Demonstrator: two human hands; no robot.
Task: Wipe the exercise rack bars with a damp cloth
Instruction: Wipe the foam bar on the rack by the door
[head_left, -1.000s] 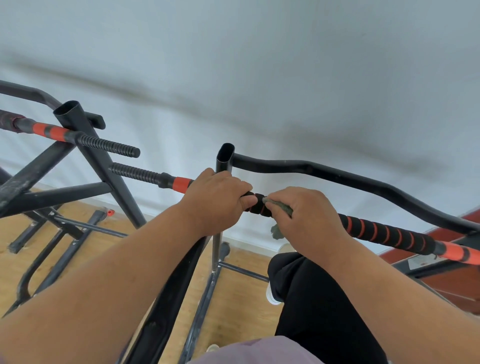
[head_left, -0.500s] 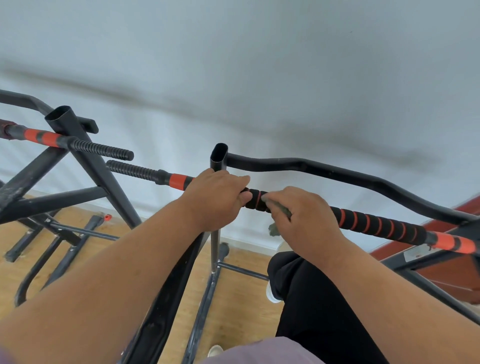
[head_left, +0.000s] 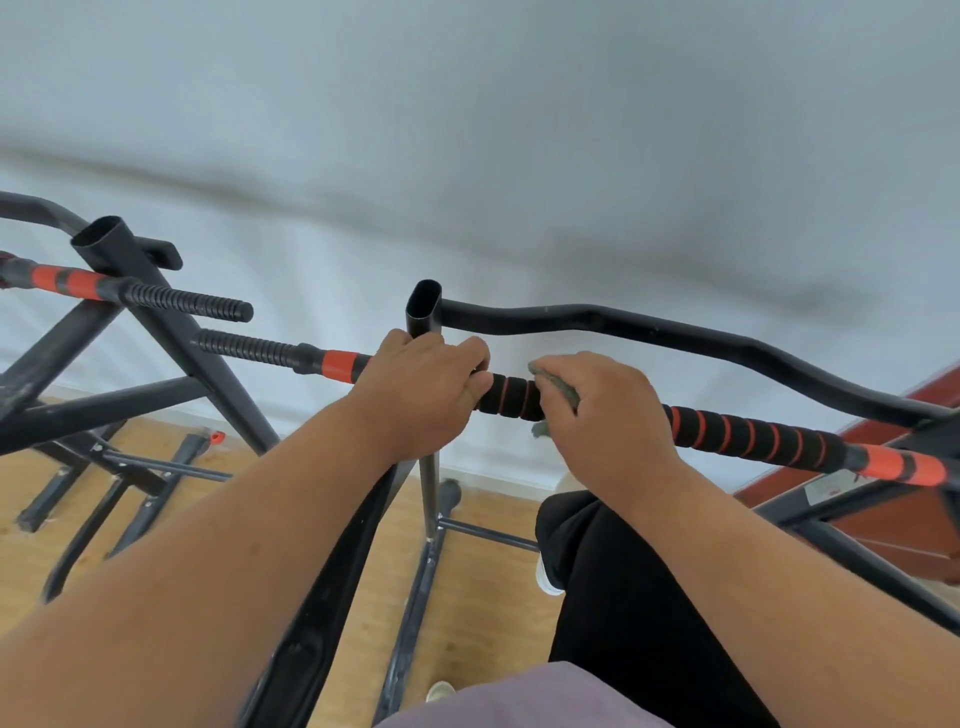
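- Left hand (head_left: 421, 395): fingers curled over the padded bar (head_left: 748, 434), gripping it just in front of the open-topped upright post (head_left: 423, 312).
- Right hand (head_left: 608, 415): clenched round the same bar a little to the right of the left hand, with the cloth (head_left: 558, 387) pressed between palm and foam.
- Cloth: grey-green, mostly covered by the right hand (only a fold at the fingertips and a corner hanging below the bar show); whether it is damp cannot be told.
- Padded bar: black foam with orange spiral stripes, running from the orange collar (head_left: 337, 364) at left, under both hands, to an orange end section at far right; a short stretch of foam lies bare between the two hands.
- Curved black bar (head_left: 675, 332): leaves the post top and runs right, behind and above the padded bar, untouched.
- Second rack (head_left: 156, 291): at left, well apart from the hands, with its own ribbed grip (head_left: 192, 304).
- Wooden floor (head_left: 478, 587): below, carrying the rack feet; white wall (head_left: 519, 130) behind.
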